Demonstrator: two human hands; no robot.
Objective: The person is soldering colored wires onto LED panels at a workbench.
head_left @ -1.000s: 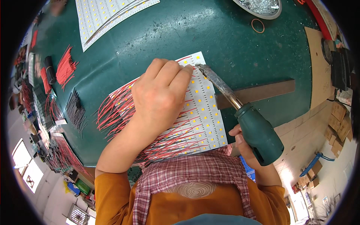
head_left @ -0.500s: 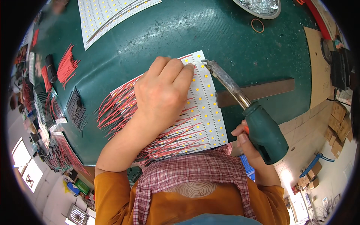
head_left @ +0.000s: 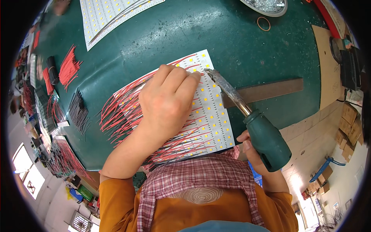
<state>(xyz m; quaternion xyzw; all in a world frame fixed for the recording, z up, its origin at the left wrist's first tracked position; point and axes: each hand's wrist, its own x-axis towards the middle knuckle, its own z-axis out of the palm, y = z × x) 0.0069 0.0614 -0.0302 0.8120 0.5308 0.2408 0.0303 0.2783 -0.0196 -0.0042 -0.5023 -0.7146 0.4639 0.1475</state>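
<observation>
A white LED circuit board (head_left: 222,125) with yellow chips lies in front of me, its left part covered by rows of red and black wires (head_left: 123,106). My left hand (head_left: 166,100) rests over the board, fingers pinched on a red wire whose end pokes out by the fingertips. My right hand (head_left: 255,154) is closed around the green handle of a large soldering iron (head_left: 266,137). Its blackened tip sits at the board's right part, close beside the left fingertips; whether it touches the wire is too small to tell.
Beyond the board's right edge lies a dark flat bar (head_left: 270,91). Red wires (head_left: 68,69) and black wires (head_left: 78,110) form piles at left. More LED boards (head_left: 112,19) lie at the far side, with a bowl of silvery scraps (head_left: 266,5) and a ring (head_left: 264,24) at far right.
The iron's tip has come down and slightly left, from the board's edge to the left fingertips. My left hand has slid a little toward me along the board.
</observation>
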